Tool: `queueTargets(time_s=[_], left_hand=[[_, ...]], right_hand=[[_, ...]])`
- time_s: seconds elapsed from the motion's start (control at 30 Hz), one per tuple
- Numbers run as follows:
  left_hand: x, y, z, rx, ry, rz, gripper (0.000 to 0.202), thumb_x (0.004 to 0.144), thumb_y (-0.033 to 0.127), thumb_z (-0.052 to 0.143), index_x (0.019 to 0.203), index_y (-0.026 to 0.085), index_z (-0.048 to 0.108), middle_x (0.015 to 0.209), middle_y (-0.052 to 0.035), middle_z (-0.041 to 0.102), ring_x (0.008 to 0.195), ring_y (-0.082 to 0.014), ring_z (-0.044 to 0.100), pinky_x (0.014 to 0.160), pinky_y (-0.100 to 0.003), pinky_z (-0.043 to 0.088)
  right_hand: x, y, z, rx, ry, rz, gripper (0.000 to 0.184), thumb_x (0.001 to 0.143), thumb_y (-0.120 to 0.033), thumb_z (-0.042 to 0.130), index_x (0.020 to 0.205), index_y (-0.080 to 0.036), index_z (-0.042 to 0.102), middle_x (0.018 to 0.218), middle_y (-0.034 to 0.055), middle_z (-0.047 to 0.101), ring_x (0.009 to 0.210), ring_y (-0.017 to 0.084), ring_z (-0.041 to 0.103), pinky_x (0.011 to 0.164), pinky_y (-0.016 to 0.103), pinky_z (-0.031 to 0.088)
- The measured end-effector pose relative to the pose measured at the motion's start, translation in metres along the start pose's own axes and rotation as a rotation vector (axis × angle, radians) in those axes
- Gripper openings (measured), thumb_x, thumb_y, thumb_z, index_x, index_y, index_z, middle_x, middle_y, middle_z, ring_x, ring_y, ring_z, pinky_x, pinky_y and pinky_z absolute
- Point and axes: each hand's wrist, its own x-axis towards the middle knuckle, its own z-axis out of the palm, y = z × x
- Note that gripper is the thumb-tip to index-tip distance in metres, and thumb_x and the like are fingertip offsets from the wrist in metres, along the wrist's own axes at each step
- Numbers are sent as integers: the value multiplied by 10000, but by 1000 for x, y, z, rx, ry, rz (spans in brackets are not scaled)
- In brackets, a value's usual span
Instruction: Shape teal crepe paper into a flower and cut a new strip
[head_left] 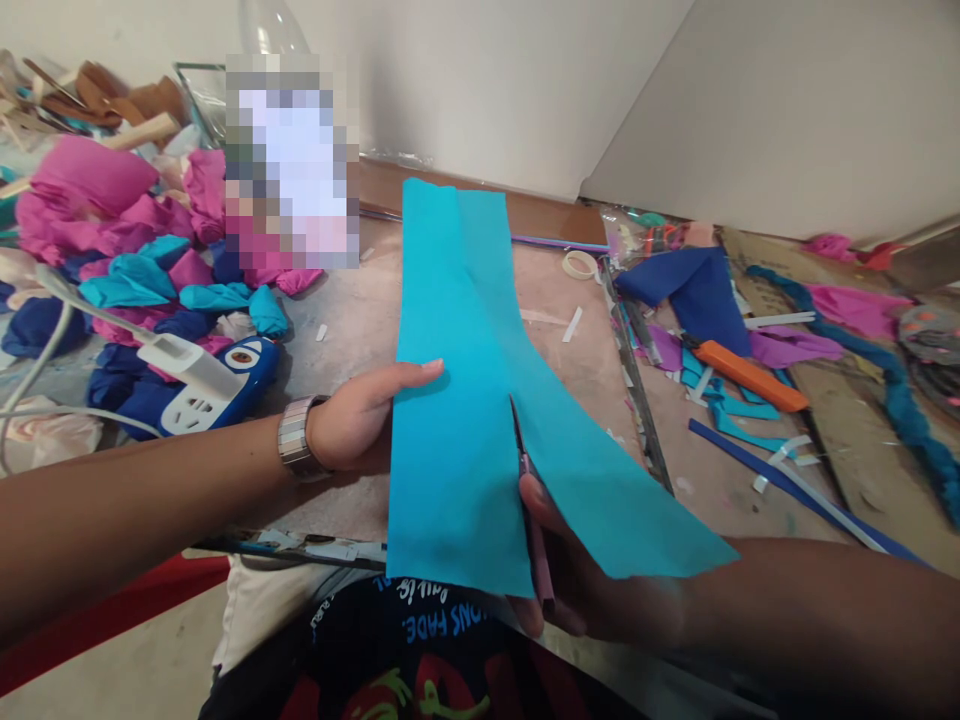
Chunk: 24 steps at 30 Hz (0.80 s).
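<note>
A long turquoise sheet (457, 350) of felt or paper stretches from my lap toward the wall. A cut runs up its lower middle, splitting it into two flaps. My left hand (356, 420), with a metal watch at the wrist, grips the sheet's left edge, thumb on top. My right hand (570, 570) is closed on scissors (529, 490) with pink handles. The scissor blades sit in the cut, pointing away from me. The right flap partly covers my right hand.
Crumpled pink, turquoise and blue material (127, 250) is piled at the left beside a white power strip (191, 385). At right lie an orange utility knife (750, 375), blue and purple scraps (697, 290), strips, a tape roll (579, 264) and a long ruler (634, 380).
</note>
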Motion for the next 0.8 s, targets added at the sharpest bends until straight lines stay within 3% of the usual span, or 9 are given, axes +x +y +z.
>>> queueTargets(time_s=[0.07, 0.2, 0.5, 0.8], left_hand=[[0, 0, -1, -2, 3, -17, 437, 991, 351, 535, 1305, 69, 652, 1249, -180, 748, 1102, -313, 734, 1049, -494, 517], [-1, -1, -3, 6, -20, -38, 430, 984, 331, 538, 1292, 62, 671, 1253, -177, 748, 1118, -314, 731, 1054, -481, 520], [-2, 0, 1, 43, -51, -54, 418, 950, 287, 574, 1282, 61, 688, 1242, -172, 755, 1118, -316, 734, 1002, -468, 559], [-3, -1, 0, 39, -44, -39, 450, 920, 262, 602, 1326, 82, 677, 1271, -165, 745, 1141, -318, 729, 1010, -475, 565]], right_hand=[[2, 5, -2, -1, -14, -23, 754, 1001, -693, 416, 544, -137, 643, 445, 15, 556, 284, 57, 334, 310, 231, 192], [3, 11, -4, 32, 27, -82, 744, 1018, -660, 401, 491, -162, 569, 448, 13, 546, 319, 56, 364, 365, 224, 254], [-1, 11, -7, 101, 13, 34, 734, 976, -724, 453, 607, -136, 692, 467, 10, 567, 327, 54, 360, 348, 216, 206], [0, 9, -5, 100, 22, 21, 742, 1008, -701, 412, 595, -140, 669, 481, 12, 582, 330, 48, 368, 361, 204, 242]])
